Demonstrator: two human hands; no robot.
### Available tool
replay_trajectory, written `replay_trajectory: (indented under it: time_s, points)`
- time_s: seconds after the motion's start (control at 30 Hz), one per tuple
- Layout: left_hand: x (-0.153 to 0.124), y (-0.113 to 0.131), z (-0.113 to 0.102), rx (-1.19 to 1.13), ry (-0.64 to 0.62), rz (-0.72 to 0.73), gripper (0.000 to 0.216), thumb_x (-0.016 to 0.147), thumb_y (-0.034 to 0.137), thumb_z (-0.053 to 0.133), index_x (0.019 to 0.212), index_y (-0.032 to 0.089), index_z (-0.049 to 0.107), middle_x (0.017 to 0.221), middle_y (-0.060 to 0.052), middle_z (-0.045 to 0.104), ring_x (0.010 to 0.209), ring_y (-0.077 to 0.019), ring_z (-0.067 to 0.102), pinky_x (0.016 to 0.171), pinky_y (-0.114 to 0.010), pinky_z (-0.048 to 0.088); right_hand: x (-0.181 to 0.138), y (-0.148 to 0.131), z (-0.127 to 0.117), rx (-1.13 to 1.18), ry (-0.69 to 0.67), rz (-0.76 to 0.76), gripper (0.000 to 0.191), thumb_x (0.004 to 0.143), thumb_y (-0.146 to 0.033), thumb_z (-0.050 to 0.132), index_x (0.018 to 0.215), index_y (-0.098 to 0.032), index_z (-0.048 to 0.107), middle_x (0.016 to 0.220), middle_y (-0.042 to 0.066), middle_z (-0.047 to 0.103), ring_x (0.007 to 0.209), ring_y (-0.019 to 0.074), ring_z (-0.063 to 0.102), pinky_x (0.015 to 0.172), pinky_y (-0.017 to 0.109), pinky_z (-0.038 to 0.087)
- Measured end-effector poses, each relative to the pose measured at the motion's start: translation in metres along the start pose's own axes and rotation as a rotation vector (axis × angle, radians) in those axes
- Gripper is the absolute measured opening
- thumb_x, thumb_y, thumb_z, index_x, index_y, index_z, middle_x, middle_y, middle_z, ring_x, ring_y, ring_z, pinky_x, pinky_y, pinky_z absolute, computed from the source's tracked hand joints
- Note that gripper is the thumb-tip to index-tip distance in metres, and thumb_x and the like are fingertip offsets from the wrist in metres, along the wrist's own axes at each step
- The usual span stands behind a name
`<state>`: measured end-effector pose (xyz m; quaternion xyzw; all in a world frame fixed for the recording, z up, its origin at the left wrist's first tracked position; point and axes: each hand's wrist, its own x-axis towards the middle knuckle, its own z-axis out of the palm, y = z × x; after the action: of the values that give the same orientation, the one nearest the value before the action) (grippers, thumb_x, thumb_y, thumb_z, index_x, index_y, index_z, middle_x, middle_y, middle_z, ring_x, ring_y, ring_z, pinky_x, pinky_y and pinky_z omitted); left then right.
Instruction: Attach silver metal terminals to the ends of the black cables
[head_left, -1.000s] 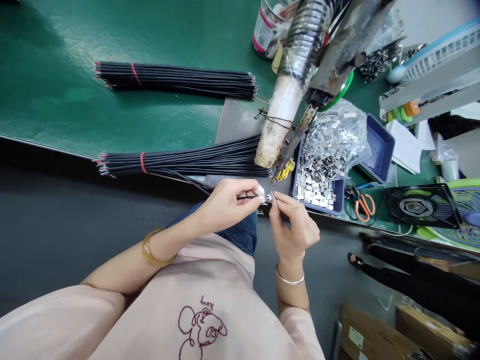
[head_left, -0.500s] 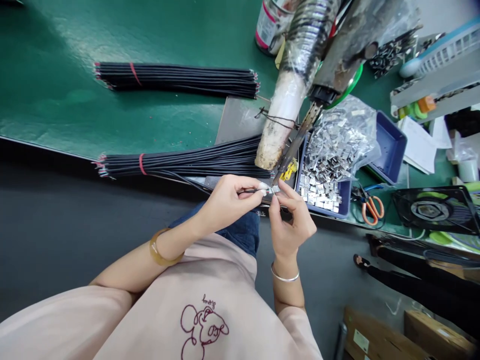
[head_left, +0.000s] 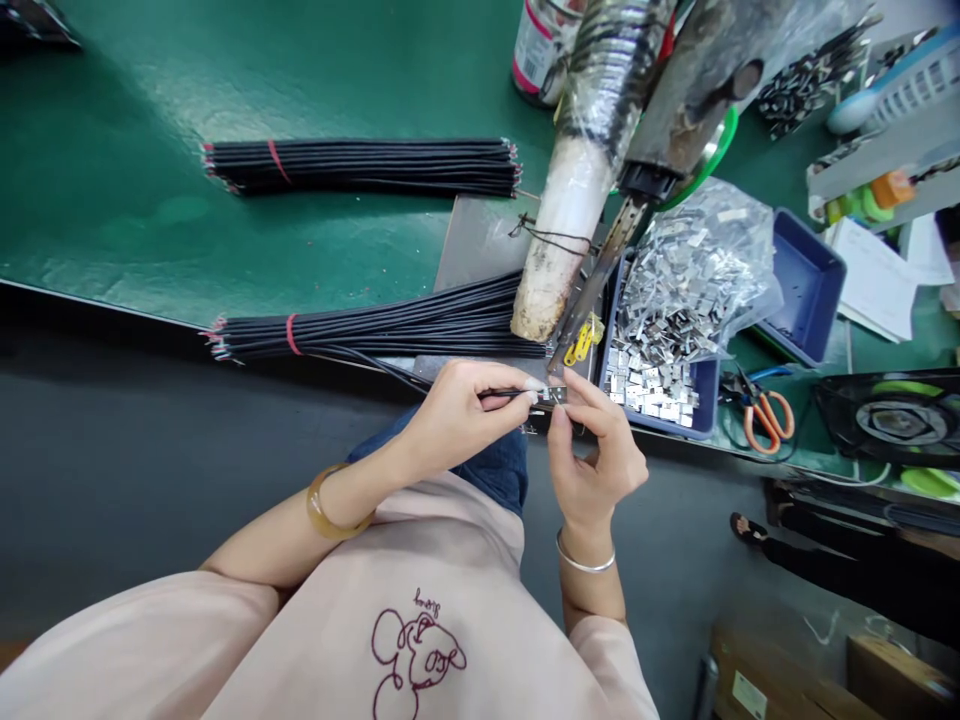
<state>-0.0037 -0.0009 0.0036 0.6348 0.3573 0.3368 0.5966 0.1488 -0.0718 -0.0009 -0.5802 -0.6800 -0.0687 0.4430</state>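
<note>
My left hand (head_left: 461,405) pinches a black cable (head_left: 504,393) close to its end. Facing it, my right hand (head_left: 596,460) has thumb and forefinger closed around a small silver metal plug, seemingly a USB connector (head_left: 556,394), which meets the cable end. Whether the two are joined cannot be made out. Just above the fingers is the tip of a soldering iron (head_left: 592,295), pointing down and left. A bundle of black cables (head_left: 405,325) with a red band lies behind my left hand. Many silver connectors (head_left: 649,385) fill a blue tray to the right.
A white-ended hose (head_left: 551,260) hangs beside the iron. A second cable bundle (head_left: 360,165) lies farther back. Rightward are orange-handled pliers (head_left: 769,420), another blue tray (head_left: 802,285) and a black fan (head_left: 892,422). Another person's legs (head_left: 847,570) show at the right.
The plug between my fingers sits slightly farther right and lower, its metal face more visible beside the iron's tip. The whole view has shifted a little; both hands keep their pinch.
</note>
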Motion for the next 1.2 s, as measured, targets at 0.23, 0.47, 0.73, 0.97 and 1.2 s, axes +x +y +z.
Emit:
replay_trajectory:
  time_s: [0.23,0.47,0.73,0.97,1.2]
  points:
    - [-0.001,0.008,-0.010,-0.058,-0.165,-0.036,0.020,0.089,0.024,0.061,0.083,0.011,0.076,0.067,-0.001,0.062,0.060,-0.0088,0.050,0.053,-0.020,0.036,-0.002,0.007,-0.005,0.017,-0.047,-0.133,0.016,0.093,-0.009,0.064,0.104,-0.020,0.059,0.105,0.010,0.078,0.097,0.0164,0.077,0.081,0.025,0.062]
    - [-0.007,0.013,-0.015,0.096,-0.190,0.174,0.014,0.089,0.020,0.064,0.079,0.012,0.069,0.065,0.001,0.059,0.059,-0.0071,0.045,0.057,-0.021,0.036,0.003,-0.003,-0.004,0.359,-0.139,0.433,0.010,0.097,-0.024,0.061,0.089,-0.021,0.056,0.067,-0.008,0.059,0.052,0.0082,0.063,0.050,0.018,0.051]
    - [-0.006,0.009,-0.006,-0.101,-0.090,0.018,0.022,0.090,0.024,0.059,0.077,0.010,0.069,0.056,0.006,0.034,0.054,-0.0063,0.027,0.049,-0.021,0.023,-0.005,-0.008,0.000,0.157,0.081,0.270,0.007,0.091,-0.017,0.068,0.095,-0.021,0.063,0.103,0.005,0.075,0.083,0.0154,0.076,0.069,0.027,0.062]
    - [0.004,0.002,0.005,-0.154,0.049,-0.061,0.018,0.085,0.023,0.062,0.072,0.012,0.066,0.061,0.002,0.050,0.057,-0.0074,0.040,0.053,-0.021,0.031,0.001,-0.007,0.008,0.010,0.057,0.093,0.012,0.088,-0.010,0.069,0.094,-0.020,0.066,0.107,0.006,0.079,0.092,0.0159,0.077,0.073,0.025,0.063]
    - [0.008,0.003,0.007,-0.101,0.119,-0.050,0.014,0.083,0.021,0.062,0.074,0.012,0.067,0.058,0.003,0.045,0.054,-0.0060,0.032,0.049,-0.021,0.024,0.005,-0.002,0.012,0.052,0.050,0.131,0.009,0.089,-0.013,0.069,0.093,-0.021,0.066,0.108,0.005,0.079,0.096,0.0175,0.077,0.074,0.027,0.064]
